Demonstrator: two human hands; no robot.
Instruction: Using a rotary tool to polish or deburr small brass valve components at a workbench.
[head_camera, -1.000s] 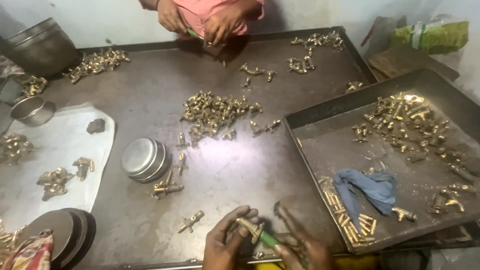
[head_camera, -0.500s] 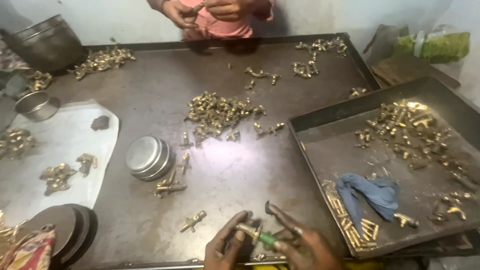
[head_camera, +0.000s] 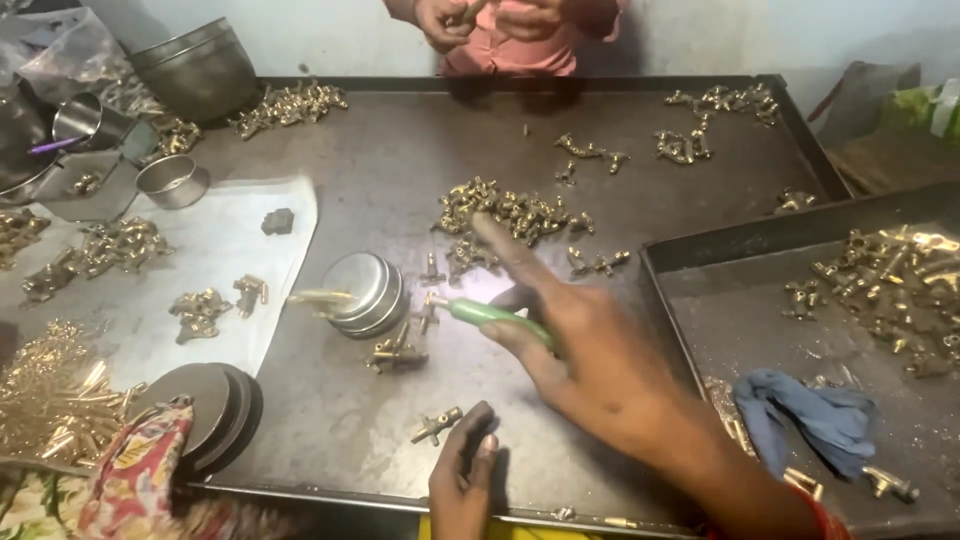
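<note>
While stretched over the tabletop (head_camera: 330, 400), right hand (head_camera: 590, 370) closed in a grip on a green-handled tool (head_camera: 495, 316), forefinger pointing ahead at the pile of brass fittings (head_camera: 500, 212) just beyond. Left hand (head_camera: 463, 480) resting near the front edge, fingers curled, holding nothing (one small brass fitting (head_camera: 437, 426) just beside its fingertips).

Dark metal worktable (head_camera: 380, 160) with raised rim. Brass fittings are heaped at centre (head_camera: 500, 212), with smaller clusters at far left (head_camera: 290, 105) and far right (head_camera: 715, 100). A white sheet (head_camera: 215, 270), round steel tin (head_camera: 368, 290) and metal tray (head_camera: 800, 330) are laid on it.
</note>
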